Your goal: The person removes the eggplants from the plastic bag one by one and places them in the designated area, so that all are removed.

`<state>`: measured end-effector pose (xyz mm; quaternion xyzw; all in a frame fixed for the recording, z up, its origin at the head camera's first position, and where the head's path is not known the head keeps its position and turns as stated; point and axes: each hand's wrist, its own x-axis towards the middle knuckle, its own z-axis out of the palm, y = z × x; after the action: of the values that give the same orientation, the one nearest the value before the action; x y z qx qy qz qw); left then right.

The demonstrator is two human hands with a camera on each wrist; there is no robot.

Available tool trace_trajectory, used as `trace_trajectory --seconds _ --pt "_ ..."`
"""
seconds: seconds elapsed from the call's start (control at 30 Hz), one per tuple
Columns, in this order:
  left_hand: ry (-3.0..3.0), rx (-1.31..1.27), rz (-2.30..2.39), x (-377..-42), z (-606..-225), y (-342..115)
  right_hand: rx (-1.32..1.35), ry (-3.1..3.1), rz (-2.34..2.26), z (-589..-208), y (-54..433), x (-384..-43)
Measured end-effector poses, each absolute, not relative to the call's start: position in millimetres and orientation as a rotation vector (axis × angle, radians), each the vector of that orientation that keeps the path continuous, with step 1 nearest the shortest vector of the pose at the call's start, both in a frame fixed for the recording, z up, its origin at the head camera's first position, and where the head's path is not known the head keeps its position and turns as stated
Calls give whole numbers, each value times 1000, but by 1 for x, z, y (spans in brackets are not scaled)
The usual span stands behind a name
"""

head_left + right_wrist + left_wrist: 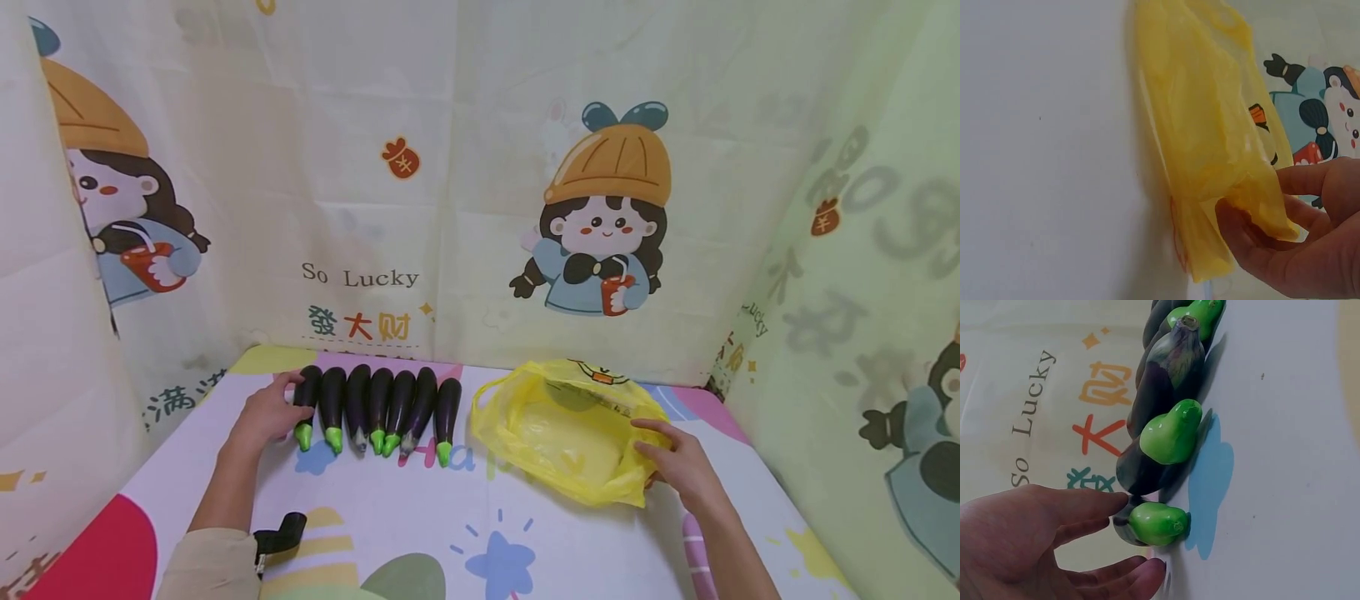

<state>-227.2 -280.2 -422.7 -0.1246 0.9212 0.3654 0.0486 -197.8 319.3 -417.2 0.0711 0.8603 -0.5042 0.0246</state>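
Several dark purple eggplants [381, 404] lie side by side in a row on the table, most with bright green stem ends toward me. My left hand [267, 413] is at the leftmost eggplant [303, 432], thumb on one side and fingers on the other. In the left wrist view its fingers are fairly straight, with a gap between the lower fingertips and that eggplant's green end [1159, 524]. To the right lies a yellow plastic bag [525, 467], its mouth spread toward me. My right hand [678, 462] pinches the bag's right edge between thumb and fingers; folds hide some fingertips.
The table [420, 517] wears a printed cloth. Patterned curtains [480, 250] enclose it at the back and both sides. A black curved piece [281, 533] sticks out beside my left sleeve [213, 562]. The rightmost eggplant [447, 412] lies near the bag's left handle.
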Motion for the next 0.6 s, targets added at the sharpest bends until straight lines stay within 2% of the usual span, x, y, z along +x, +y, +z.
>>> trace_trajectory --seconds 0.3,0.6 --pt "2933 -351 1037 -226 -416 -274 168 2722 -1390 -409 324 -191" --pt "3227 -227 817 -210 -388 -248 136 2873 -1120 -393 319 -183"
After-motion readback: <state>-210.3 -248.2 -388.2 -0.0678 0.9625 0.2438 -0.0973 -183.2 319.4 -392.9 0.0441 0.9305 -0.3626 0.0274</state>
